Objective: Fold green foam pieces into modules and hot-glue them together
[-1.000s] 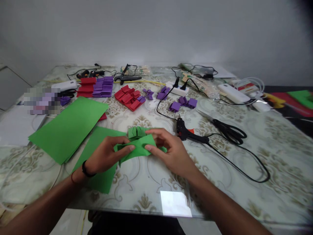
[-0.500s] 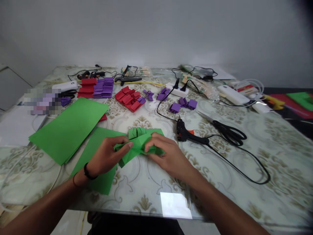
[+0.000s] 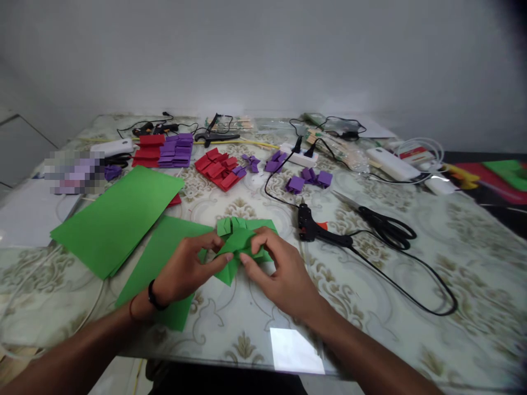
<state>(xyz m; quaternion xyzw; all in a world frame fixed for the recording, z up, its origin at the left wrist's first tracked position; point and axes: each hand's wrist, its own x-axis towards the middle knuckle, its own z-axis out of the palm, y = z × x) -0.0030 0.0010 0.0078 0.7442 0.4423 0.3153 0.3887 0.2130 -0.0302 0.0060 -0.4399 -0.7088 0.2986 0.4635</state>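
Note:
Between my hands is a folded piece of green paper (image 3: 235,242), held a little above the table at front centre. My left hand (image 3: 187,266) pinches its left side between thumb and fingers. From the right, my right hand (image 3: 280,269) grips the same piece, thumb underneath and fingers curled at the top. Just behind it lies a small folded green strip (image 3: 231,225), partly covered by the held paper. A flat green sheet (image 3: 164,263) lies under my left forearm, beside a stack of green sheets (image 3: 123,214).
A black glue gun (image 3: 307,222) and black scissors (image 3: 382,222) lie to the right, with a looping cord. Folded red paper pieces (image 3: 218,169) and purple ones (image 3: 295,184) sit farther back. Behind them is a white power strip (image 3: 302,156).
The green piece has turned and shifted slightly right between my hands. My left hand has moved right, and the two thumbs are closer together.

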